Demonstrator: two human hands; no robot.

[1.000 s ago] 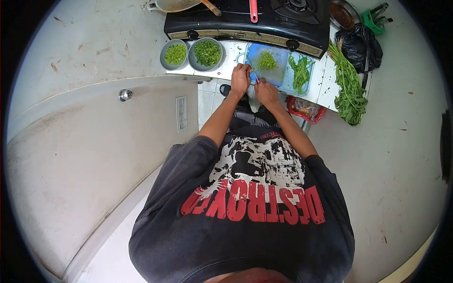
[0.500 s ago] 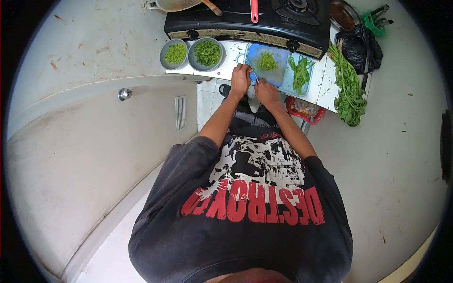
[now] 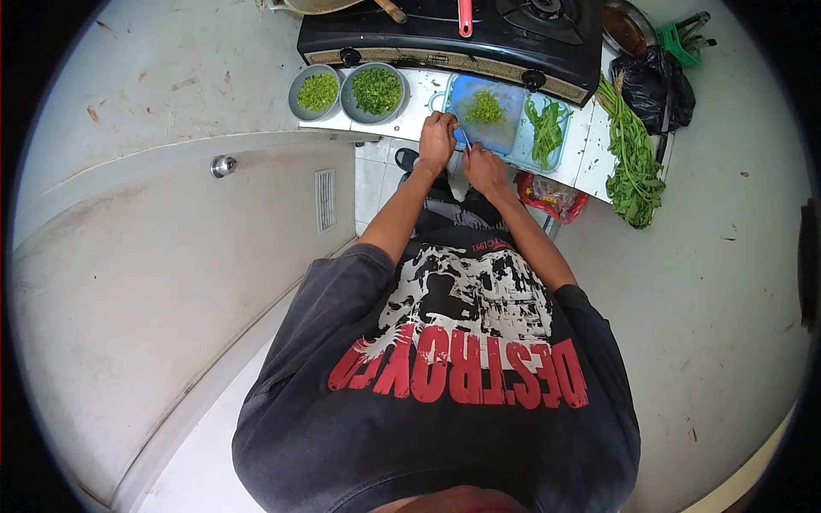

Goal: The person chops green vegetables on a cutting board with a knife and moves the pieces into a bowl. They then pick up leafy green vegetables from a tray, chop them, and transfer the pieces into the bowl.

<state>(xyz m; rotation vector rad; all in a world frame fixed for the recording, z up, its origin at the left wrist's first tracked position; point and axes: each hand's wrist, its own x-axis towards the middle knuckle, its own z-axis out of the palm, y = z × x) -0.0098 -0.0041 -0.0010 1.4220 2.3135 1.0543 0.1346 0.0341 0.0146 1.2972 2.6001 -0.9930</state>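
Observation:
My right hand (image 3: 485,168) is wrapped around the handle of a small knife (image 3: 466,138), its blade pointing up and left over the near edge of a blue cutting board (image 3: 508,130). At the board's left near corner, my left hand (image 3: 437,138) has its fingers pressed together; whatever they pinch is hidden. A pile of finely chopped greens (image 3: 485,107) lies on the board beyond both hands. The board rests on a light blue tray (image 3: 518,159), where cut leafy greens (image 3: 545,134) lie to the right.
Two grey bowls of chopped greens, one pale (image 3: 317,92) and one darker (image 3: 376,91), stand left. A black gas stove (image 3: 410,34) runs behind. On the right are a bunch of leafy stalks (image 3: 631,167) and a black plastic bag (image 3: 654,85). Below hangs a red bag (image 3: 552,198).
Both hands stay in nearly the same place at the board's near edge. The knife blade has shifted very slightly, and the whole view has moved a little.

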